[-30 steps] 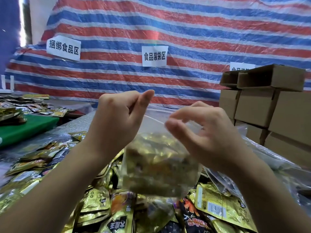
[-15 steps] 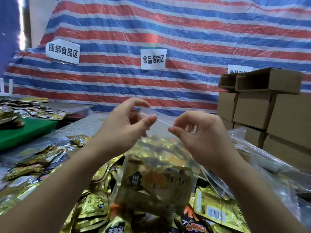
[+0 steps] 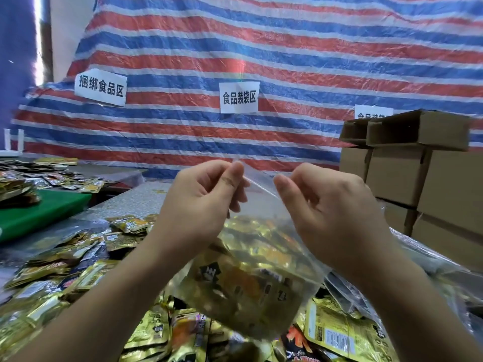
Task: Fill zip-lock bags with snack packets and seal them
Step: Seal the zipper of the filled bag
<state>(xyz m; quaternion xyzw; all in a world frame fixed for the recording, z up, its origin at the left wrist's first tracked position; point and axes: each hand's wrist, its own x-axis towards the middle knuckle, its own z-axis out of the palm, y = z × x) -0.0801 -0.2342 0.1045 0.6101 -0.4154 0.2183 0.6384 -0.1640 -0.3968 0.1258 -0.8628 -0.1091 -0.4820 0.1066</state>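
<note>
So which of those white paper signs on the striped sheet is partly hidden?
The rightmost sign: the cardboard boxes cover its lower edge. The left sign and middle sign show whole.

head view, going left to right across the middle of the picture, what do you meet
Green flat board → left hand pinching the top edge of the clear zip-lock bag of gold snack packets → right hand pinching the same edge → stacked brown cardboard boxes.
</note>
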